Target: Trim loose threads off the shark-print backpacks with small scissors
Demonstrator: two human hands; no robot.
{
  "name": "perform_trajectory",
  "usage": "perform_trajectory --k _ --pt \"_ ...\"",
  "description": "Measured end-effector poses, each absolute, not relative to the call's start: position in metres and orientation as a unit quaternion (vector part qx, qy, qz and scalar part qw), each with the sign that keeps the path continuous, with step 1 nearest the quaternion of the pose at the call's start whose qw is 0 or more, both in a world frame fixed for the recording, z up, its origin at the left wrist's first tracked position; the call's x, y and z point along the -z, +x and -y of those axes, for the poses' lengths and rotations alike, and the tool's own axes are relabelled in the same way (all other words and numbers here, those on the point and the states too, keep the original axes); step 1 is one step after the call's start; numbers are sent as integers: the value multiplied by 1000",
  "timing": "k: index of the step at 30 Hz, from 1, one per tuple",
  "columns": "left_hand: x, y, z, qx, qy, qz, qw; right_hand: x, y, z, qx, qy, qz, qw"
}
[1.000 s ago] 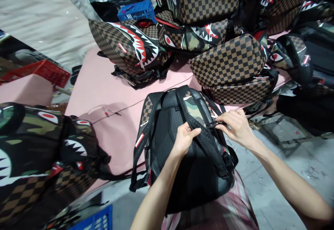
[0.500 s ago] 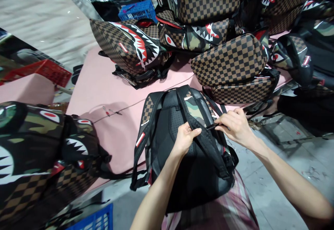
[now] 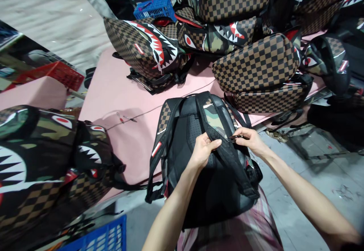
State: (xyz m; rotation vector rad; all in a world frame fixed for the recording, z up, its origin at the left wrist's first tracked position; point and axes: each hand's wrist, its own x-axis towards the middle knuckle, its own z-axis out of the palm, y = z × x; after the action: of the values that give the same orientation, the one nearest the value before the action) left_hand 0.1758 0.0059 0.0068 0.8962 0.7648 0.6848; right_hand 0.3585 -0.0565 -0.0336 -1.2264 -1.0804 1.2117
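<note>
A black backpack [image 3: 199, 190] leans against the table edge with its padded back and straps facing me. Its right shoulder strap [image 3: 214, 116] carries a camouflage panel. My left hand [image 3: 203, 150] pinches this strap near its middle, thumb on top. Just to the right, my right hand [image 3: 250, 140] is closed around small dark thread snips [image 3: 238, 137], their pointed tip at the strap's edge beside the camouflage panel. Fingers partly cover the snips.
Several checkered shark-mouth backpacks [image 3: 253, 65] crowd the back of the pink table [image 3: 133, 137]. More bags [image 3: 36, 160] stand at left. A small tool [image 3: 130, 119] and a cord lie on the table. Blue crates [image 3: 155, 8] and a red crate [image 3: 54, 74] are around.
My right hand has shifted slightly left and down, bringing the snips' tip to the strap edge. My left hand keeps its pinch. The view has shifted slightly.
</note>
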Motion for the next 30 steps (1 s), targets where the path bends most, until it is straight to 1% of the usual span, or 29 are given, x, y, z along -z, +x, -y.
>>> perform_trajectory --k 4,7,9,10,11,13,14,15,16,17,20,26,28,30 --pt "-8 183 -1 -309 397 -358 787 41 348 59 -554 -479 346 586" --pt "-7 188 2 -300 397 -366 786 37 344 61 -576 -468 286 606" --pt "-8 188 4 -291 429 -399 756 33 343 61 -584 -467 256 613" --pt "-9 187 5 -303 462 -434 712 32 343 62 -585 -466 245 617" --pt "-11 186 6 -330 506 -475 640 31 343 62 -585 -464 238 621" --pt "-19 183 7 -397 617 -523 434 30 343 62 -585 -457 237 627" --pt "-25 182 7 -413 677 -511 331 30 343 63 -585 -455 242 626" --pt "-31 182 7 -408 736 -478 250 29 342 63 -585 -455 248 623" --pt "-37 182 6 -385 792 -431 197 29 342 64 -584 -458 253 621" --pt "-42 182 3 -350 840 -380 167 28 341 65 -580 -462 256 620" --pt "-53 185 -6 -258 915 -278 140 26 337 70 -563 -471 258 627" --pt "-56 188 -16 -174 954 -197 146 28 331 76 -523 -499 285 630" --pt "-56 187 -15 -149 958 -189 154 26 334 79 -490 -535 327 607" --pt "-54 185 -14 -139 956 -195 170 21 339 84 -417 -597 398 557"
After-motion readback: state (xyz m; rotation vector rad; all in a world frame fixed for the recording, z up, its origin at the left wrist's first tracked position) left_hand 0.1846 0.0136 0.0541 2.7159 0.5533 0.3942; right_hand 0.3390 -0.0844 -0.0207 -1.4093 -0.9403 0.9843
